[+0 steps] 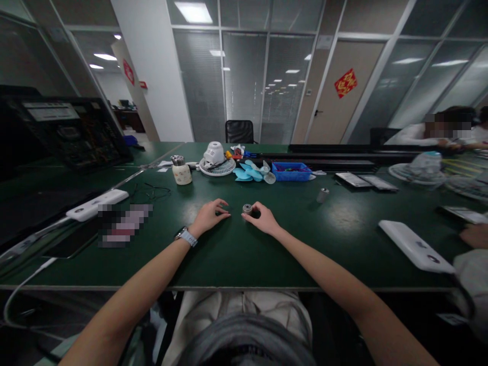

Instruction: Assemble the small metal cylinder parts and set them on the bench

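Note:
Near the middle of the green table [244, 259], my right hand [264, 218] grips a small silver metal cylinder [247, 209] between thumb and fingers. The cylinder stands upright, and a dark round detail shows in its top. To its left, my left hand [210, 216] is held with thumb and fingers apart and nothing between them; a watch [186, 236] is on that wrist. A second silver cylinder [323, 195] stands farther right, apart from both hands.
Behind my hands are a cream bottle [181, 171], a white fan [215, 160], light-blue fan blades [249, 172] and a blue bin [292, 172]. White power strips lie left [97, 204] and right [415, 246]. A person's hand [475, 235] rests at the right edge.

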A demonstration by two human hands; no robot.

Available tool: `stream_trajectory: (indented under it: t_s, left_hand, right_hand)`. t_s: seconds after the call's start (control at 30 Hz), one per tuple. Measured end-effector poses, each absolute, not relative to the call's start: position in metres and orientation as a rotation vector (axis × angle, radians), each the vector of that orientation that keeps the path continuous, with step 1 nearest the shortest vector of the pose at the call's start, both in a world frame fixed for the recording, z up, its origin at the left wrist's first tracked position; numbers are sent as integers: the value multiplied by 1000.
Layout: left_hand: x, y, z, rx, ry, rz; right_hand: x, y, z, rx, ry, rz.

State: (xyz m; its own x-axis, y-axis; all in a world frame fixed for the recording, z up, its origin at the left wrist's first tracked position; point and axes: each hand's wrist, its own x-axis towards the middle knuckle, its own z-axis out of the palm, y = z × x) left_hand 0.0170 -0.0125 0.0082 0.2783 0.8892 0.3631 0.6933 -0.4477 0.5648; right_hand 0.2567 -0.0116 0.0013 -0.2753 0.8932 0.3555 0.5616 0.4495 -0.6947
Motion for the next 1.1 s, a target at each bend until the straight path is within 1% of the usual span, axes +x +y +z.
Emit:
stream_trajectory:
  t_s: [0.13,0.23,0.3,0.5,0.57,0.63,0.77,1.1]
  left_hand:
    - [18,-13,7,2280,1434,944]
    - [19,-14,8,2299,1435,953]
    - [20,-14,9,2312,1449,989]
    - [22,-14,13,2308,1546,1191]
    - [22,-14,12,2298,1561,1203]
    - [22,-14,11,2299,1561,1191]
    - [23,-13,9,2295,1543,1181]
    - [23,-12,7,2283,1542,1183]
  right_hand:
    - [257,-11,2,-1167,-1975,596]
    - [256,-8,-1,-1121,-1912,712]
    - [255,-5,-2,-1065,-1825,880]
    - [254,1,3,-876,-1257,1596]
    - [255,1,6,-808,-1095,1779]
    - [257,1,8,-778,-962,1892]
    - [258,1,11,-791,-848,1954]
    - [256,-3,16,-801,-855,1951]
